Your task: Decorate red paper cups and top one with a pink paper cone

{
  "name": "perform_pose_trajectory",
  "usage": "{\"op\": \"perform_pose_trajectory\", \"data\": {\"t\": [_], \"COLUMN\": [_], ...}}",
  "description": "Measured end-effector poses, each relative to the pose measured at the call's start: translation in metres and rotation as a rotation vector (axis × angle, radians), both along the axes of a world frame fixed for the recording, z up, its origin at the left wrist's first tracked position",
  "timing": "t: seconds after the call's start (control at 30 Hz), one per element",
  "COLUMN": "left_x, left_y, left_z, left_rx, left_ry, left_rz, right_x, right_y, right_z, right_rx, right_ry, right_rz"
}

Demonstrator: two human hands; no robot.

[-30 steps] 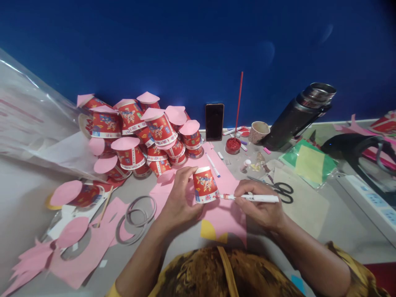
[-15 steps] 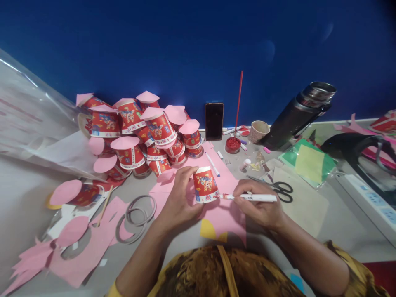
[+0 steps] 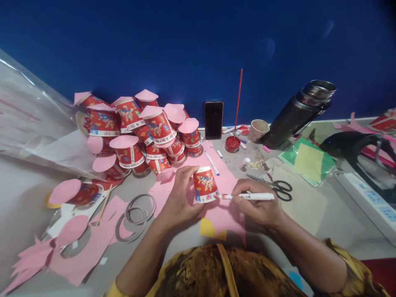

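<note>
Right hand [image 3: 258, 206] has its fingers pinched round a white marker [image 3: 256, 196], tip right by the lower edge of a red paper cup [image 3: 205, 185]. Left hand [image 3: 183, 198] is clamped on that cup, over pink paper [image 3: 233, 222]. Seems unfinished tbh: no pink cone on it, while many stacked cups [image 3: 159, 128] behind are capped.

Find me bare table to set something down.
Best: bare table between the power strip and the right forearm, beside the pale sheet. A smaller patch lies between the gray rings and the left forearm. Crowded: the cup pile at back left, and around the scissors.
</note>
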State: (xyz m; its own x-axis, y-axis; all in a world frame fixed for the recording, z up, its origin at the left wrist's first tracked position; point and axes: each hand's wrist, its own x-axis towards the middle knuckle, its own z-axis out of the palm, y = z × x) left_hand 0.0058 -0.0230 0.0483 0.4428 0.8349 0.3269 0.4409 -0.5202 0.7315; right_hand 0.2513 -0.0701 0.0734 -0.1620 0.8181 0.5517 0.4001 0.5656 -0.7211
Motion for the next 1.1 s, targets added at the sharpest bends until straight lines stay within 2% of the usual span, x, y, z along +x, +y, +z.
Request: {"op": "perform_pose_trajectory", "data": {"t": [0.17, 0.4, 0.6, 0.83, 1.1], "left_x": [0.0008, 0.0016, 0.0008, 0.0000, 0.0015], "left_y": [-0.0007, -0.0012, -0.0012, -0.0006, -0.0019], "left_z": [0.0008, 0.0018, 0.0023, -0.0020, -0.0031], "left_rx": [0.006, -0.012, -0.004, -0.044, -0.052], "left_ry": [0.010, 0.015, 0.021, 0.053, 0.078], "left_rz": [0.032, 0.016, 0.012, -0.039, -0.051], "right_x": [0.0002, -0.0017, -0.0005, -0.0064, -0.0093], "right_y": [-0.0002, 0.0009, -0.0003, -0.0031, -0.0025], "right_z": [0.0020, 0.0019, 0.0024, -0.0003, -0.0029], "right_rx": [0.029, 0.015, 0.018, 0.030, 0.062], "right_ry": [0.024, -0.004, 0.016, 0.048, 0.014], "right_rz": [-0.015, 0.011, -0.019, 0.081, 0.084]}}
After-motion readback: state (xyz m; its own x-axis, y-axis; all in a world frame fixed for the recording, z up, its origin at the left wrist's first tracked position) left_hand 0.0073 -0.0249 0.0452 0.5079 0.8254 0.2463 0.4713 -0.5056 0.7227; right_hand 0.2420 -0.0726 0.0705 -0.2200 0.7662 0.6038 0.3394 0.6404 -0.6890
